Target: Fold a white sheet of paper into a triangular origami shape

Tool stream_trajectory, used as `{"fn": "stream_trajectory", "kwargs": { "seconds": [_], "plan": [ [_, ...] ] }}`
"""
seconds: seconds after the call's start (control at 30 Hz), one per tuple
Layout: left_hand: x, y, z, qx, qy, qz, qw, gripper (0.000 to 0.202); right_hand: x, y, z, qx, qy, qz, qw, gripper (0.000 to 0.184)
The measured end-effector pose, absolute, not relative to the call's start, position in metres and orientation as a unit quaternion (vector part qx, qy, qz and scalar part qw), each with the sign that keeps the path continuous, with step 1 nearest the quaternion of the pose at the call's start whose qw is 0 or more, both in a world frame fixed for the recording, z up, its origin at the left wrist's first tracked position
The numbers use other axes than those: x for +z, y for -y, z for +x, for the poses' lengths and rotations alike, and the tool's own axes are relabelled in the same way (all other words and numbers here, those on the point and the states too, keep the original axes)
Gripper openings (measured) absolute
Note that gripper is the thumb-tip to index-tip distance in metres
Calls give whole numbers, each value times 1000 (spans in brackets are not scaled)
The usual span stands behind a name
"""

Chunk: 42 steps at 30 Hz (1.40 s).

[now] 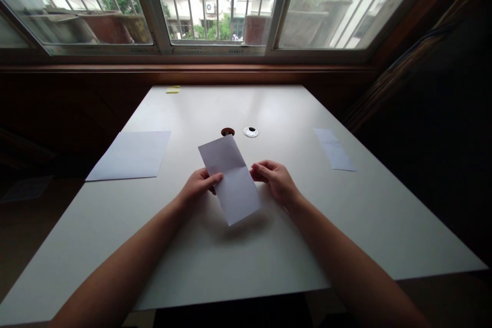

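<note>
A white sheet of paper (237,184), folded into a narrow rectangle with a crease across its middle, is held tilted above the white table. My left hand (200,182) grips its left edge, thumb on top and fingers underneath. Just beside the paper's right edge is my right hand (273,177), its fingers curled and the thumb pressed to the index finger. Nothing shows between those fingertips, and they look slightly apart from the paper.
On the white table (230,271) lie larger white paper (130,156) at left and a paper strip (335,149) at right. A cable hole (227,131) and round grommet cover (251,132) sit mid-table. Yellow sticky notes (172,89) lie near the far edge, before the barred window (219,5).
</note>
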State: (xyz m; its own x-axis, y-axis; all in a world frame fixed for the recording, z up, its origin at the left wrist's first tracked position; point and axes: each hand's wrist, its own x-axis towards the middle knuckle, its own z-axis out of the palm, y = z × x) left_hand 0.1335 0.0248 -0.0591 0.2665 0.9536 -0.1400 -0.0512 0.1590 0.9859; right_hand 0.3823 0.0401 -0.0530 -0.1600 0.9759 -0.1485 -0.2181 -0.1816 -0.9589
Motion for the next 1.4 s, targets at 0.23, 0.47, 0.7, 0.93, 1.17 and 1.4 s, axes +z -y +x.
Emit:
{"fn": "stream_trajectory", "kwargs": {
  "seconds": [0.23,0.47,0.7,0.93,1.17,1.4],
  "plan": [
    [-58,-24,134,409,-442,519,607,38,-52,-29,370,649,500,-433,375,36],
    [-55,-21,138,424,-457,510,593,37,-51,-32,374,619,474,-475,407,31],
    [-60,-23,136,448,-447,492,598,36,-56,-38,381,611,459,-471,440,30],
    [-59,-24,136,465,-455,478,590,34,-52,-36,377,634,474,-454,409,36],
    [-61,-24,135,469,-448,480,591,32,-50,-32,375,638,486,-469,370,34],
    [-61,-25,133,515,-450,443,580,30,-47,-38,383,603,508,-484,380,30]
  ]
}}
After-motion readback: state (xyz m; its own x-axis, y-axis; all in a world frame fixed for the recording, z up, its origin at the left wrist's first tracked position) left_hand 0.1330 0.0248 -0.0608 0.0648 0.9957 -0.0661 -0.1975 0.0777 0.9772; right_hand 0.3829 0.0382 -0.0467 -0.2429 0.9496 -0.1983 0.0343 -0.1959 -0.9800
